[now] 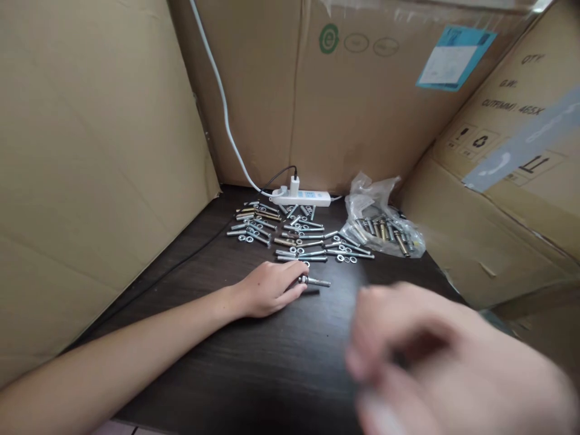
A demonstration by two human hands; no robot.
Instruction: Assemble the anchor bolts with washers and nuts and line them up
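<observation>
Between the fingertips of my left hand (274,289) is an expansion bolt (318,282), its plain end pointing right, just over the dark table. My right hand (421,356) is large and smeared by motion at the lower right; its fingers are curled, and whether anything is in them cannot be made out. Beyond my left hand lie rows of bolts and sleeves (302,258) with loose washers (341,258) among them. More bolts and sleeves (254,226) are laid out to the left of these.
A clear plastic bag (380,232) with several bolts stands at the back right. Behind the rows is a white power strip (319,198) with a plug and cables. Large cardboard boxes (254,109) wall the dark table (254,368) on the left, back and right.
</observation>
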